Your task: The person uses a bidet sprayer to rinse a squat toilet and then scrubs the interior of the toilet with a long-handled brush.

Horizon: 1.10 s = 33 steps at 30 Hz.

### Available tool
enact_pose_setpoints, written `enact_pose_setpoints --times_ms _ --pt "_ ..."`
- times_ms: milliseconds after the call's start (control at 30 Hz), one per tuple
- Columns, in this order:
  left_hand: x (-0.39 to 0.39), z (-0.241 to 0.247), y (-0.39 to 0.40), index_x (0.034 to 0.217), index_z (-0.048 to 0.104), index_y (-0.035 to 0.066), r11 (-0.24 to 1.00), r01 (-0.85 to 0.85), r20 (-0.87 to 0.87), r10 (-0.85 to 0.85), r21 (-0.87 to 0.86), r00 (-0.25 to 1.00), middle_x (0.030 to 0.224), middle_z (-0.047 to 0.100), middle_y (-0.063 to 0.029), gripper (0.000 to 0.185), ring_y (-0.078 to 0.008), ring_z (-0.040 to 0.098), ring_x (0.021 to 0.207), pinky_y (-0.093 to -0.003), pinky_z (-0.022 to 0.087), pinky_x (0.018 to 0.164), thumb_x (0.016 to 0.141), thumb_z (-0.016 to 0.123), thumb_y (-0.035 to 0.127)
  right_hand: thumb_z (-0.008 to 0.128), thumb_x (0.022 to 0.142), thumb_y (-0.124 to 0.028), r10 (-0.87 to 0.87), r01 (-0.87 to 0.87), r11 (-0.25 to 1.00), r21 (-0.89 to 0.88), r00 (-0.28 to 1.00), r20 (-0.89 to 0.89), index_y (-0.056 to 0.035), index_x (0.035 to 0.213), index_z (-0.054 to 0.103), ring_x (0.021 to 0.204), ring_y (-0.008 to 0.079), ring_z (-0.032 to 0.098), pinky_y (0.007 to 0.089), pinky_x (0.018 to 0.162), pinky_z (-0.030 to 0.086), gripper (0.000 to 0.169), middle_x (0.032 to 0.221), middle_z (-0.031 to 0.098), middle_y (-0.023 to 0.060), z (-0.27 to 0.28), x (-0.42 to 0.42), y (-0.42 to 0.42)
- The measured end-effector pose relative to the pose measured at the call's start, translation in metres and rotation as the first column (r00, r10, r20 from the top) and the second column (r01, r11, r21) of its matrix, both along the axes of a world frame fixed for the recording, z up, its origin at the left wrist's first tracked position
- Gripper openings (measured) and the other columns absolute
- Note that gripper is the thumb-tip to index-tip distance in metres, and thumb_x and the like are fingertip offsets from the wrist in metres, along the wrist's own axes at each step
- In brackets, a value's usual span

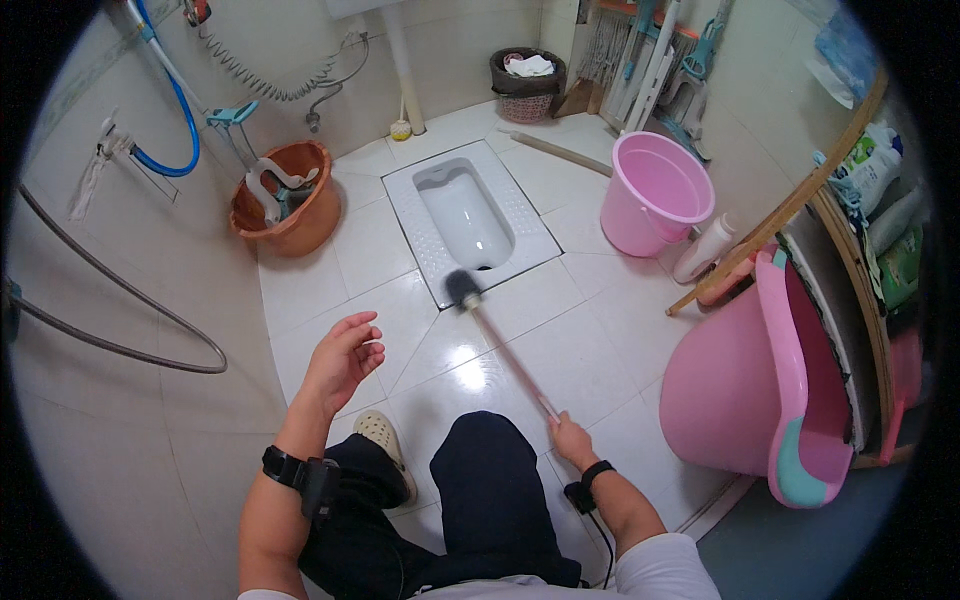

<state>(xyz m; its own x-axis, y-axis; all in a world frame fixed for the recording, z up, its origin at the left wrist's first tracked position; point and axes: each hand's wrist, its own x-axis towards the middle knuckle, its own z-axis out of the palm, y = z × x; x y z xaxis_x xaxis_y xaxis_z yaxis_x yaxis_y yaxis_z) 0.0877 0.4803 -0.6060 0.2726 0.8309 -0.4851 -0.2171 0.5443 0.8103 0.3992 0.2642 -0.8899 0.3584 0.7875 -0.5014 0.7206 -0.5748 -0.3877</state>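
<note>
My right hand (572, 441) grips the end of a long thin handle belonging to a toilet brush (510, 352). The brush's dark bristle head (462, 288) is slightly blurred and appears over the near edge of a white ceramic squat toilet (401, 202); I cannot tell whether it touches. My left hand (349, 360) holds nothing, its fingers loosely curled and apart, above the tiled floor to the left of the brush. The toilet's basin has a dark drain hole (484, 267) at its near end.
An orange-brown tub (300, 232) with items inside stands left. To the right are a pink bucket (637, 217), a pale bottle (705, 247), a leaning wooden pole (780, 202) and a large pink bathtub (720, 390). A lined waste bin (527, 105) and mops (600, 60) stand behind.
</note>
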Motion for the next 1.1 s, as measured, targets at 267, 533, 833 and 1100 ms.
enact_pose_setpoints --times_ms 267,533,833,1100 --pt "-0.009 0.012 0.000 0.112 0.050 0.006 0.998 -0.053 0.075 0.052 0.017 0.996 0.086 0.056 -0.0006 0.025 -0.0104 0.054 0.074 -0.0235 0.049 0.069 0.088 0.051 0.015 0.031 0.092 -0.043 -0.234 0.232 0.972 0.032 0.971 0.046 -0.0006 0.101 0.046 0.085 0.0436 0.057 0.0501 0.076 0.044 0.046 0.088 0.060 0.0258 0.005 0.056 0.028" --pt "-0.012 0.015 -0.004 0.112 0.051 0.006 0.997 -0.079 0.064 0.078 0.013 0.995 0.087 0.056 -0.0010 0.025 -0.0108 0.055 0.075 -0.0231 0.049 0.069 0.088 0.052 0.014 0.031 0.092 -0.040 -0.212 0.213 0.973 0.092 0.977 -0.021 -0.0001 0.101 0.044 0.082 0.0455 0.057 0.0531 0.073 0.043 0.043 0.086 0.059 0.0282 -0.011 0.038 0.024" --pt "-0.015 0.019 -0.001 0.113 0.051 0.005 0.994 -0.105 0.089 0.103 0.017 0.991 0.087 0.057 -0.0012 0.027 -0.0109 0.055 0.076 -0.0233 0.049 0.069 0.088 0.052 0.013 0.034 0.091 -0.043 -0.038 0.038 0.999 0.008 0.996 0.085 -0.0039 0.099 0.047 0.083 0.0431 0.058 0.0513 0.072 0.045 0.042 0.087 0.061 0.0259 0.010 0.028 0.037" --pt "-0.029 0.015 0.002 0.111 0.052 0.006 0.993 -0.119 0.067 0.117 0.025 0.991 0.086 0.058 -0.0013 0.025 -0.0109 0.056 0.076 -0.0238 0.049 0.069 0.088 0.052 0.013 0.032 0.092 -0.040 -0.274 0.276 0.950 0.142 0.961 -0.040 0.0016 0.101 0.045 0.086 0.0457 0.056 0.0511 0.076 0.044 0.045 0.088 0.058 0.0300 -0.018 0.040 0.059"
